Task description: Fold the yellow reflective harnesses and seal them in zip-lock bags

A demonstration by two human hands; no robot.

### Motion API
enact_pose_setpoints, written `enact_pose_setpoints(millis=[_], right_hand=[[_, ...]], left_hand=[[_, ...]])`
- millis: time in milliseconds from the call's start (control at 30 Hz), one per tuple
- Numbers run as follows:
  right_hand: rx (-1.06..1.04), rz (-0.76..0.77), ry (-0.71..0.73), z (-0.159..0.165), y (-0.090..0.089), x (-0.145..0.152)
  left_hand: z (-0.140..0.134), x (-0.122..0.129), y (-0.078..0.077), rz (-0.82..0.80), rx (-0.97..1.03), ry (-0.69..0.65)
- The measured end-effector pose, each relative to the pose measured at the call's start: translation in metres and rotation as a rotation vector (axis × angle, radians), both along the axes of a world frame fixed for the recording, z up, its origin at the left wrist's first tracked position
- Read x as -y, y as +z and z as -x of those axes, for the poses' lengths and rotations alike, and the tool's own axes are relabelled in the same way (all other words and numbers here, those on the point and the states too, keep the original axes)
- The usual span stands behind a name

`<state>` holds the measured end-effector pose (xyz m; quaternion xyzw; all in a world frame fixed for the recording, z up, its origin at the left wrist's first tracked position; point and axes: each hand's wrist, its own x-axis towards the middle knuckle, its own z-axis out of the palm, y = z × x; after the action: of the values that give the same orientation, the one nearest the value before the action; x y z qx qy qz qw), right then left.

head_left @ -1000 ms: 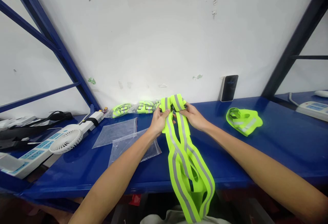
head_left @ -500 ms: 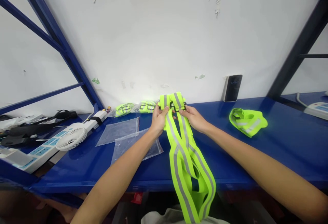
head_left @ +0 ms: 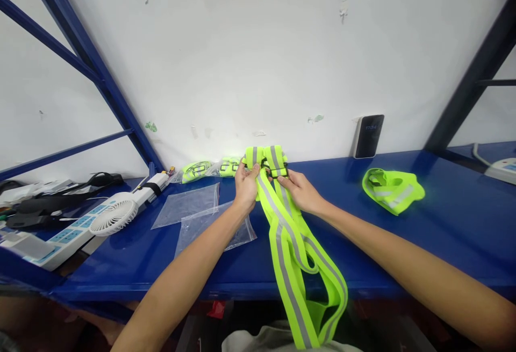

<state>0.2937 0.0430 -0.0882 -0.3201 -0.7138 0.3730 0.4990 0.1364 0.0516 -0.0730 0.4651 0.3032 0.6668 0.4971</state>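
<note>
Held in both hands is a neon yellow-green reflective vest [head_left: 287, 266] made of elastic straps with grey stripes. Its straps hang over the front edge of the table towards my lap. My left hand [head_left: 246, 188] is closed on the upper left part, thumb on top beside a black buckle. My right hand [head_left: 298, 188] pinches the upper right part at another black buckle [head_left: 279, 172]. The fingertips behind the straps are partly hidden. To the left, two clear plastic bags [head_left: 187, 205] lie flat on the blue table [head_left: 330, 234].
Two bagged neon bundles [head_left: 196, 171] lie against the wall. A second neon strap bundle [head_left: 393, 189] rests on the right, with a phone [head_left: 368, 136] propped behind it. On the left are a white fan [head_left: 114, 217], a power strip [head_left: 66, 238] and black straps [head_left: 52, 201].
Both hands and the top of the vest have shifted slightly left. The hanging straps have swung a little right, and the loop between them has opened wider.
</note>
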Motion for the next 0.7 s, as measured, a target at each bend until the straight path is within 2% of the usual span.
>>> enact_pose_setpoints(millis=[100, 200, 267, 367, 467, 567, 700], right_hand=[[-0.106, 0.143, -0.009, 0.008, 0.003, 0.007], [-0.306, 0.457, 0.05, 0.016, 0.01, 0.014], [-0.392, 0.611, 0.089, 0.015, 0.02, 0.018], [-0.45, 0.689, 0.232, 0.006, 0.034, 0.019], [-0.416, 0.756, 0.359, -0.006, 0.041, 0.015], [-0.396, 0.806, 0.349, -0.009, 0.043, 0.012], [-0.423, 0.829, 0.324, -0.005, 0.046, 0.014]], left_hand=[[0.002, -0.002, -0.003, -0.04, -0.041, 0.023], [0.001, -0.003, -0.005, -0.115, -0.085, 0.047], [0.001, -0.004, -0.005, -0.185, -0.12, 0.072], [0.004, -0.006, -0.006, -0.263, -0.176, 0.113], [0.007, -0.008, -0.01, -0.28, -0.241, 0.106], [0.007, -0.006, -0.012, -0.29, -0.288, 0.1], [0.006, -0.002, -0.012, -0.335, -0.346, 0.164]])
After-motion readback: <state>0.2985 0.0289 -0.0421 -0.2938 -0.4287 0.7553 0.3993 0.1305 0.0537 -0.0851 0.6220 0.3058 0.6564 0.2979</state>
